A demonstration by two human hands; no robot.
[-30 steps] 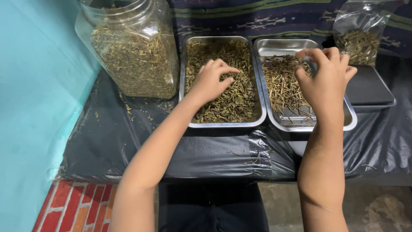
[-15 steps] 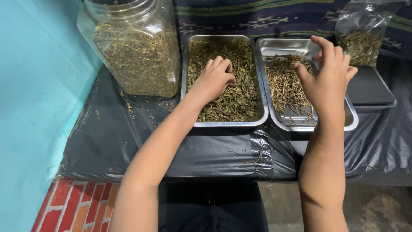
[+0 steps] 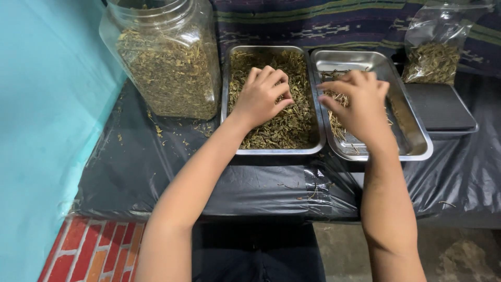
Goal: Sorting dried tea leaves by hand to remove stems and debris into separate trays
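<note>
A makeshift sorting bench for dried herbs, in what looks like a small home workshop.

Black plastic sheeting (image 3: 156, 167), patched with tape, covers the worktop; at 11 o'clock stands a large clear jar (image 3: 167, 57) packed with dried leaves, at 12 o'clock two steel trays (image 3: 321, 149) sit side by side, one holding leaves, the other stems, and at 2 o'clock a clear bag (image 3: 436, 47) of the same material stands behind a flat black scale-like slab (image 3: 441, 107). A turquoise wall (image 3: 47, 104), red brick floor (image 3: 88, 250) and striped woven cloth (image 3: 313, 21) frame it.
</note>
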